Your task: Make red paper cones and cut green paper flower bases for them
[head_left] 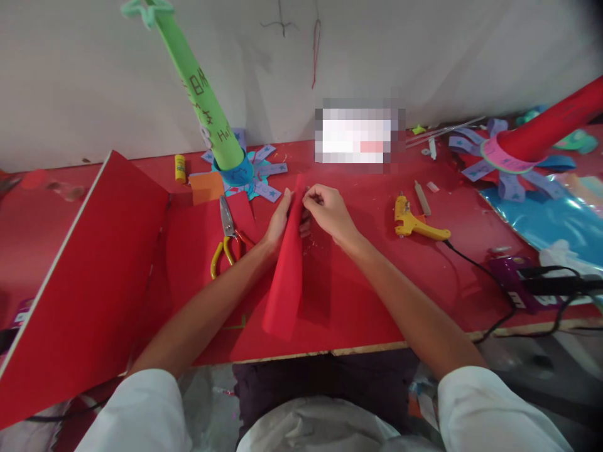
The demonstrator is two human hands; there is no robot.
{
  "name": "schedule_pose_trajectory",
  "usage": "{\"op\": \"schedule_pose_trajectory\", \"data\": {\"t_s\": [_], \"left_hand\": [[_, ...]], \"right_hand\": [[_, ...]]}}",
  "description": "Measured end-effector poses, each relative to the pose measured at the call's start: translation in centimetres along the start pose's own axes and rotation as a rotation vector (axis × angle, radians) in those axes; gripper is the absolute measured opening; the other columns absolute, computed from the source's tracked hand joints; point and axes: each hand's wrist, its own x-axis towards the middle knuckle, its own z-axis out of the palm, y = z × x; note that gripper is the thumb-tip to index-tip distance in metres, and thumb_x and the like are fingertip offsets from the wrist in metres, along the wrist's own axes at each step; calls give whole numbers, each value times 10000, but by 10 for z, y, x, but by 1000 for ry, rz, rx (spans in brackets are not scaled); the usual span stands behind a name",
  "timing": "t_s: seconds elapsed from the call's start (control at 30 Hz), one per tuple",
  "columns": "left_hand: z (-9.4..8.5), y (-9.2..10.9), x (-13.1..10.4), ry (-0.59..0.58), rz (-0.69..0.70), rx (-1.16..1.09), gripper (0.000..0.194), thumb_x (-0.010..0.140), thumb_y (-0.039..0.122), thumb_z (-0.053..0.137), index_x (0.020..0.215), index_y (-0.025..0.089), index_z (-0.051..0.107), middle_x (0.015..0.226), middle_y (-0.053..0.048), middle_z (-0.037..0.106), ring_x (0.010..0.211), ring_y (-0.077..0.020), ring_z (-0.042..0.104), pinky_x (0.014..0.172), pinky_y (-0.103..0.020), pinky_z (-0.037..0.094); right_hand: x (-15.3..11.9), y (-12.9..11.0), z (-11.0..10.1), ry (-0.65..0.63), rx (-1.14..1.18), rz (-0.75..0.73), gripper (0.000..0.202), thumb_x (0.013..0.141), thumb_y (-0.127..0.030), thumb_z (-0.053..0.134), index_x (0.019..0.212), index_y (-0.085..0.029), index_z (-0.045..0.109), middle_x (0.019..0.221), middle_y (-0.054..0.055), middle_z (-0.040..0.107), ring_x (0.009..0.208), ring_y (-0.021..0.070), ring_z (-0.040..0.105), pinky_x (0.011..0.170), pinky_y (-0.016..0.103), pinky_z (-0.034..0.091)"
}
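A sheet of red paper [286,282], rolled into a long narrow cone, stands tilted over the red table in front of me. My left hand [282,216] wraps around its upper part, with the thumb on the left side and fingertips showing on the right. Against the cone's right edge near the top, my right hand [330,212] is closed in a pinch; whether anything small is between those fingers cannot be seen. Scissors [227,226] with yellow and red handles lie left of my left hand. To the right of my right hand is a yellow hot glue gun [414,223].
A green paper tower [207,94] with a blue base stands behind on the left, near a glue stick [179,169]. An upright red board [89,282] divides the table's left side. At right are a red paper tube [556,122], blue plastic packaging [532,220] and a black cord [480,270].
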Motion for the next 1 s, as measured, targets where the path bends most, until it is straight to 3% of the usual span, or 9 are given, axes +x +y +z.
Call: {"op": "schedule_pose_trajectory", "data": {"t_s": [0.33,0.63,0.87,1.0], "left_hand": [[3,-1,-2,11,-40,-17,551,1174,460,258,838,202,611,545,26,487,337,-117,420,348,-231,321],[4,-2,-3,13,-49,-22,528,1155,528,361,802,202,580,549,25,513,347,-115,449,360,-229,357],[7,0,-4,7,-59,-24,582,1178,447,222,821,191,604,529,17,497,340,-126,442,356,-241,341],[6,-1,-4,6,-45,-23,545,1170,487,298,816,201,597,542,26,492,350,-119,444,360,-233,337]], "right_hand": [[-4,0,-1,-9,48,36,133,906,-186,568,787,-239,591,734,2,689,711,186,721,675,301,547],[-5,3,0,-5,48,37,137,912,-181,565,792,-239,593,721,2,689,676,181,716,617,285,557],[-5,4,0,0,45,24,133,915,-203,567,789,-243,583,733,6,692,697,187,723,636,290,563],[-5,6,1,-3,62,34,124,916,-221,567,795,-244,583,759,10,692,707,184,713,651,294,561]]}}
